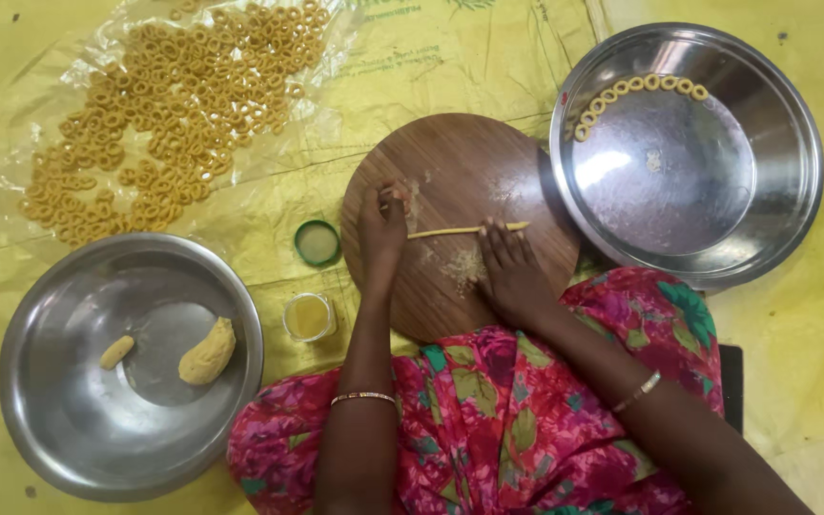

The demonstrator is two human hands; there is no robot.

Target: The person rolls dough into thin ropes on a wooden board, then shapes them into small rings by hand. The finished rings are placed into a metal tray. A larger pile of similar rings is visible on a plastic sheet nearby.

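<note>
Head view, dough strip [464, 230] lying left-right

A crinkled yellow plastic sheet [431, 67] covers the whole floor, with faint green print near twelve o'clock. At five o'clock a dark edge [731, 381] peeks out. Soft overhead light glints off the sheet's folds.

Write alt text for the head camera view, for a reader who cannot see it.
A seated person's right hand and left hand touch a thin dough rope on a round wooden board. A steel bowl holds two dough lumps, a steel plate holds a row of small rings, and many rings lie on a plastic sheet.
</note>
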